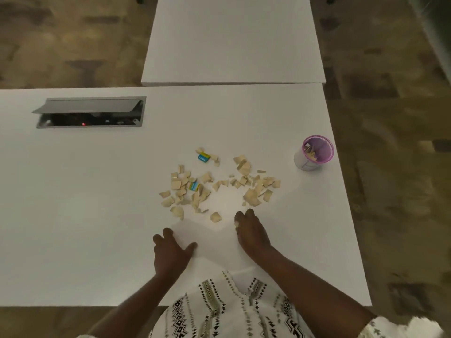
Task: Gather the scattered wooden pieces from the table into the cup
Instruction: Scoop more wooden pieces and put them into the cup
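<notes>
Wooden bits are what the right hand (251, 234) is after. Its fingers are curled in together, and a pale bit shows at the fingertips, so it looks pinched on a small wooden piece (236, 224). The left hand (170, 252) lies flat on the white table (97, 215) with its fingers spread apart and nothing in it.

Just past the hands lies one lone piece (215, 217). Beyond it, the scattered wooden pieces (188, 191) sit in two loose heaps, left and right, with a bare patch between. Two small blue and yellow blocks (203, 157) are mixed in.

The pink-rimmed cup (314, 153) stands well off to the right, near the table edge, with a few pieces already inside. Most pieces are still out.

Things could go wrong. The cup is far from the hand, so a small piece may slip out on the way. A bump could tip the cup off the edge.
</notes>
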